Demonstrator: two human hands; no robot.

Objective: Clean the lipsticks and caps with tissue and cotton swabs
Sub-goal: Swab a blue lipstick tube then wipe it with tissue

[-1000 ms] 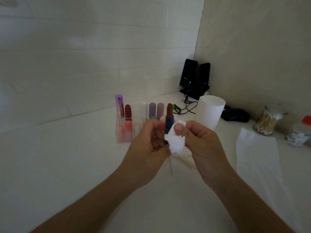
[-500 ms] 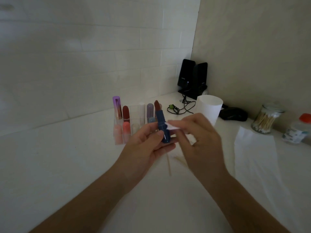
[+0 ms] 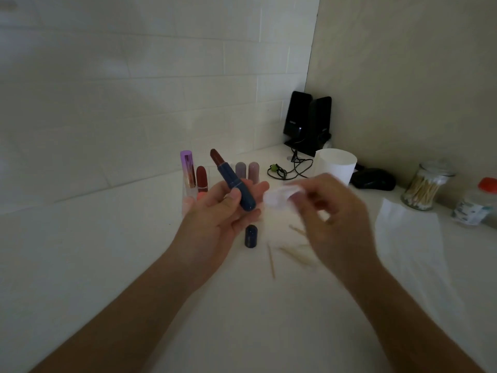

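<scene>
Left hand (image 3: 228, 208) holds the navy lipstick (image 3: 236, 187) tilted, thumb pressing the tube against the fingers near its base. The dark red bullet is wound out and bare, pointing up toward the acrylic organizer (image 3: 193, 181). Right hand (image 3: 330, 211) is motion-blurred just beside it, fingertips pinching a crumpled tissue (image 3: 279, 196); the exact finger lay isn't readable. The tissue is apart from the tube. The navy cap (image 3: 250, 236) stands on the table (image 3: 107, 265) just below the left hand, with used cotton swabs (image 3: 271, 261) lying near it. Likely risks: the grip sits low and is only thumb on fingers, so a sideways wipe could roll the tube out, landing the bullet on the white table and staining it. The bullet looks soft, so a tissue snag near the collar could smear or snap it. The cap is small and upright, so a lowering left hand could knock it over. A soiled tissue face could put pigment back onto the tube.
</scene>
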